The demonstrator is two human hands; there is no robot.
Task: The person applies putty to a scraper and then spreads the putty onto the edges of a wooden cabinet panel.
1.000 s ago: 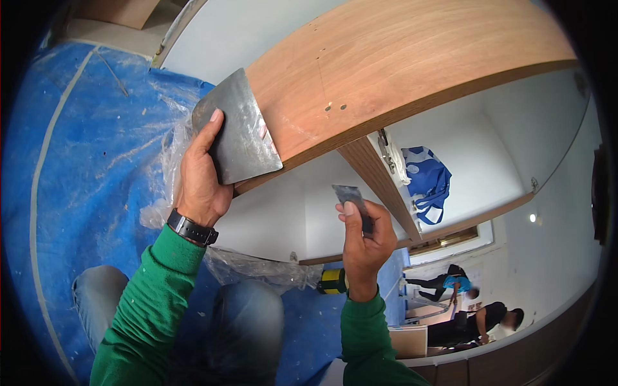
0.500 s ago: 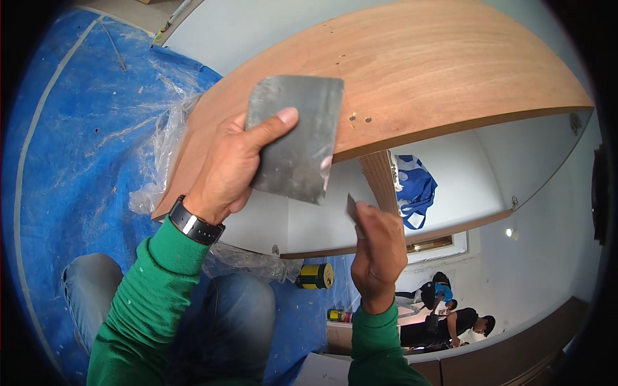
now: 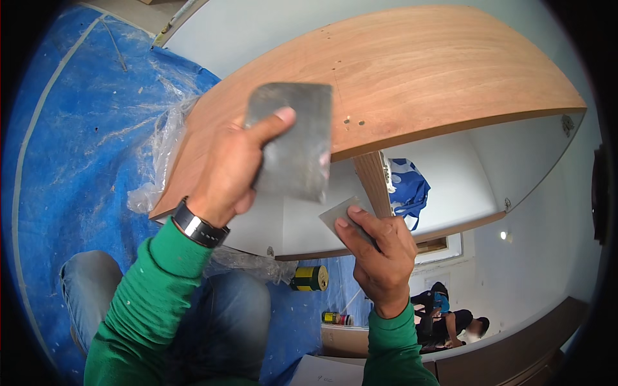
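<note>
My left hand [image 3: 235, 161] grips a flat grey metal plate [image 3: 299, 138], thumb across its face and fingers behind it. One upper corner of the plate is rounded, and a small pinkish smear marks its right edge. My right hand [image 3: 380, 254] pinches a smaller grey metal scraper blade [image 3: 338, 212], its flat face turned up and two fingers pressed on it. Both tools are apart, held over the front edge of a wooden cabinet panel [image 3: 444, 71]. Several small holes dot that panel, two of them right of the plate.
Under the panel, the white cabinet interior has a wooden divider [image 3: 373, 183] and a blue-and-white bag [image 3: 409, 190]. A green-and-yellow can [image 3: 310, 278] stands below on blue sheeting [image 3: 71, 174]. Crumpled clear plastic [image 3: 164, 148] lies by the cabinet's left end. People [image 3: 450, 325] work at lower right.
My right hand has turned, so its blade now shows its flat face instead of its edge. The large plate has tilted slightly more upright in my left hand.
</note>
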